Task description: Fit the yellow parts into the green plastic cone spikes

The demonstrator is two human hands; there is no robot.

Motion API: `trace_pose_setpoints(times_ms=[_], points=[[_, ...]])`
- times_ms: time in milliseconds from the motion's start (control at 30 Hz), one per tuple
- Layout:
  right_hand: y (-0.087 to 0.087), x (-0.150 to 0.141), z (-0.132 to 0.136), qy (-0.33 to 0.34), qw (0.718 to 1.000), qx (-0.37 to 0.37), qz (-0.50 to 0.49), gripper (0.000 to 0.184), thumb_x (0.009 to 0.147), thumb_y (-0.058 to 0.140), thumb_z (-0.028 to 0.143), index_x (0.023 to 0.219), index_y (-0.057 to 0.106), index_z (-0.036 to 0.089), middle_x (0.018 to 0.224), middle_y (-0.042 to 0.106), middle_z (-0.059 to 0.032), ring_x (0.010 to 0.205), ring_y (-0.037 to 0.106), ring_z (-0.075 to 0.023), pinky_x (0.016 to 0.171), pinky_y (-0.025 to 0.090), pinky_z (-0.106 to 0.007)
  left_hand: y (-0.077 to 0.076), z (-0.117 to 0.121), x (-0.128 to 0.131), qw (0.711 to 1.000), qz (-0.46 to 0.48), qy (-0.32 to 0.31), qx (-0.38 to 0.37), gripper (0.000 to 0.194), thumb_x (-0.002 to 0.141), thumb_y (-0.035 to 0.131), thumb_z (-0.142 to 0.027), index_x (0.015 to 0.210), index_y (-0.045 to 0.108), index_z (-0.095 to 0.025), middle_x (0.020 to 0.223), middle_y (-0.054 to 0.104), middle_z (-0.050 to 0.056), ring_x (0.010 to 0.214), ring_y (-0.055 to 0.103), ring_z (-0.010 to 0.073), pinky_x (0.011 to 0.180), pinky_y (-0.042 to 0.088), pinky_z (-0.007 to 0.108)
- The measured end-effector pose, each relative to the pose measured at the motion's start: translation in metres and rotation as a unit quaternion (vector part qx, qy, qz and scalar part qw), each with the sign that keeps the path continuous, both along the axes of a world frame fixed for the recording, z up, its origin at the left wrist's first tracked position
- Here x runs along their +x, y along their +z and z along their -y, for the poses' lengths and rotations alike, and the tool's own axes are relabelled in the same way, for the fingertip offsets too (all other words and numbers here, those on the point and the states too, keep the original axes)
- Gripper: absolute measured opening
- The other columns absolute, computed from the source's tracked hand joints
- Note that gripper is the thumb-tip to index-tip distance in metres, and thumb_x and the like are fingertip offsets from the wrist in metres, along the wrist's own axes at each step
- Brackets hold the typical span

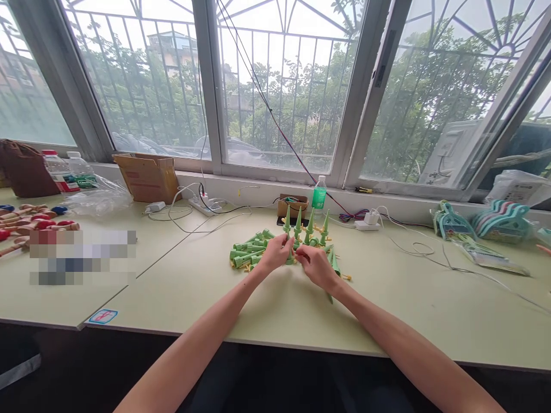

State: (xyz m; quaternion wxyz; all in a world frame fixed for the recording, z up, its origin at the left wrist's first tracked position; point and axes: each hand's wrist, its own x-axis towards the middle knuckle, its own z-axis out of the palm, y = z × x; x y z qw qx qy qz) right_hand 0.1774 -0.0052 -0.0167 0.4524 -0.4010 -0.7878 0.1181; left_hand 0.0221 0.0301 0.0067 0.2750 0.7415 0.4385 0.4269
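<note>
Green plastic bits fill the middle of the desk (pixel 267 321). Both hands meet right there. The left hand (pixel 275 252) has its thumb and fingers pinched, it seems, on a small green part (pixel 290 260) just in front of the heap. The right hand (pixel 317 267) has its fingers bent in close to the same part. I cannot tell if they grip it or only touch it. The two hands are probably this near so that one can keep the part steady for the other.

Four green spikes (pixel 309 230) stand up in a row behind the hands, tips to the sky. They likely stand on their wide ends so they don't roll. The green tubes (pixel 241 253) lie in a heap by the left hand, maybe to be easy to reach. Yellow pegs (pixel 346 277) poke out here and there. A small box (pixel 287 209) and a bottle (pixel 319 196) sit behind, near the wall, perhaps to be out of the way.

The hands hide most of the part, so its shape is hard to make out. They cover some of the heap too. Under the right wrist, a green tip (pixel 329 298) shows, but the arm hides the rest. On the left, a patch of the desk is all blurry squares. At the right edge, something like a fingertip (pixel 544 249) is cut off.
</note>
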Motion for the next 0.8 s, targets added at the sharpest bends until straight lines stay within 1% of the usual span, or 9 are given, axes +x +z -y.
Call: trace_pose_setpoints(times_ms=[67,167,333,467,567,800], points=[[0.001,0.0,0.001,-0.002,1.0,0.003,0.008,0.018,0.087,0.048,0.018,0.074,0.06,0.017,0.066,0.057,-0.0002,0.059,0.047,-0.0129,0.058,0.038,-0.023,0.001,0.0,-0.001,1.0,0.007,0.002,-0.007,0.036,0.087,0.039,-0.046,0.064,0.045,-0.019,0.061,0.064,0.002,0.048,0.048,0.0112,0.049,0.037,0.023],[0.002,0.0,0.002,-0.003,1.0,0.004,0.015,0.02,0.088,0.047,0.019,0.073,0.06,0.017,0.064,0.056,-0.0002,0.059,0.046,-0.013,0.059,0.037,-0.023,0.002,-0.001,-0.002,1.0,0.012,-0.002,-0.009,0.034,0.089,0.037,-0.042,0.068,0.05,-0.018,0.064,0.065,0.003,0.051,0.051,0.0119,0.052,0.039,0.024],[0.001,0.001,0.001,-0.004,1.0,0.005,0.019,0.023,0.091,0.044,0.02,0.072,0.058,0.018,0.064,0.055,0.0003,0.058,0.045,-0.0126,0.058,0.035,-0.023,-0.002,-0.002,-0.001,0.999,0.015,-0.033,-0.035,0.031,0.09,0.035,-0.039,0.074,0.051,-0.018,0.069,0.065,0.003,0.051,0.051,0.0115,0.054,0.041,0.024],[0.001,0.002,0.0,-0.019,1.0,0.005,0.023,0.027,0.092,0.042,0.023,0.069,0.055,0.018,0.061,0.051,0.001,0.056,0.042,-0.0124,0.057,0.033,-0.023,-0.005,-0.005,0.0,0.998,0.024,-0.04,-0.042,0.032,0.088,0.038,-0.044,0.075,0.053,-0.019,0.061,0.059,0.001,0.053,0.051,0.0127,0.054,0.04,0.024],[0.002,0.002,0.001,-0.034,0.999,0.0,0.023,0.029,0.093,0.042,0.024,0.067,0.053,0.018,0.059,0.05,0.0012,0.055,0.041,-0.0126,0.056,0.033,-0.023,-0.008,-0.007,0.001,0.998,0.034,-0.041,-0.043,0.035,0.086,0.041,-0.049,0.075,0.055,-0.018,0.054,0.054,0.0,0.053,0.05,0.0135,0.052,0.04,0.024],[0.003,0.004,0.001,-0.043,0.999,-0.003,0.021,0.029,0.093,0.04,0.024,0.066,0.05,0.018,0.06,0.051,0.0005,0.056,0.042,-0.0125,0.057,0.033,-0.023,-0.007,-0.006,0.002,0.994,0.05,-0.066,-0.073,0.038,0.087,0.042,-0.051,0.075,0.055,-0.018,0.049,0.045,-0.003,0.045,0.041,0.0105,0.046,0.036,0.023]])
